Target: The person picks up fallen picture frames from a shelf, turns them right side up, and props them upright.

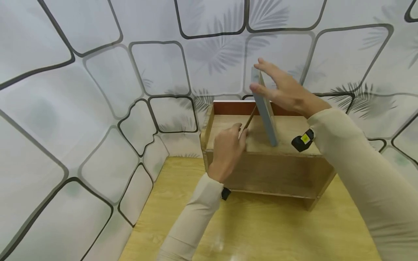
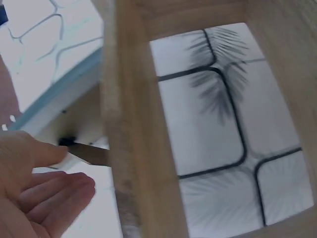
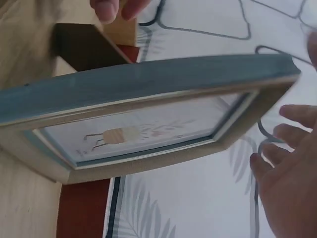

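A picture frame (image 1: pixel 266 116) with a grey-blue edge stands tilted on the wooden shelf unit (image 1: pixel 287 136). Its brown back support leg (image 3: pixel 86 45) is swung out toward the left. Close to that leg is my left hand (image 1: pixel 227 150), fingers loosely bent; the left wrist view shows the leg (image 2: pixel 93 153) just beyond the thumb. My right hand (image 1: pixel 284 88), fingers spread, overlaps the frame's top end in the head view. A gap separates those fingers (image 3: pixel 277 153) from the frame in the right wrist view, where a small drawing (image 3: pixel 121 135) shows behind the pane.
The shelf unit has a red-brown back strip (image 1: pixel 233 108), a raised left side (image 1: pixel 207 127) and a compartment (image 1: pixel 277 174) below its top. It stands on a yellow wood-grain surface (image 1: pixel 183 188). Patterned white sheeting (image 1: pixel 156 72) rises behind and at left.
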